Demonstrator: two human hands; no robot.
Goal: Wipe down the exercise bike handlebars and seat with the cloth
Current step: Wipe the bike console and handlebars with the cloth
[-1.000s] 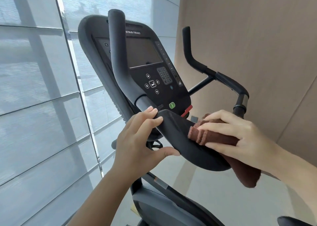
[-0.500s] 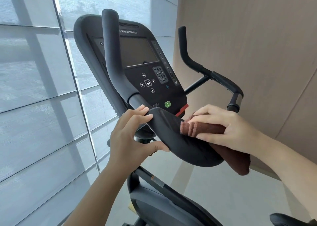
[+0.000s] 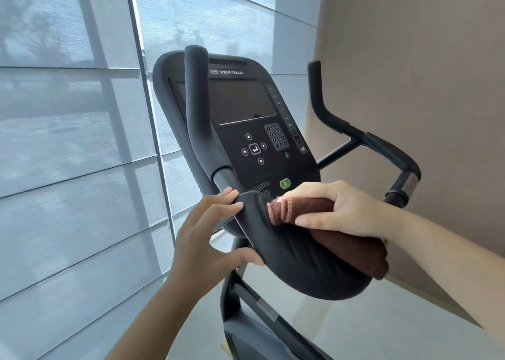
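Below the black console (image 3: 254,130), the right hand (image 3: 338,209) grips a folded brown terry cloth (image 3: 297,209) and presses it onto the wide black padded handlebar rest (image 3: 295,255). The left hand (image 3: 207,236) pinches that rest's left edge (fingers above, thumb beneath).

1. One exercise bike (image 3: 269,312) is standing in view, carrying one console (image 3: 235,132).
2. Two upright handlebar horns are rising, the left horn (image 3: 195,108) and the right horn (image 3: 317,97). One padded elbow rest (image 3: 295,266) is curving below them.
3. The console is showing one display screen (image 3: 240,102), one numeric keypad (image 3: 276,137), one green button (image 3: 285,184), and five navigation keys: four round ones ringing one square enter key (image 3: 254,149).
4. One brown cloth (image 3: 300,209) is showing.
5. Two hands are showing, the left hand (image 3: 202,239) and the right hand (image 3: 344,209).
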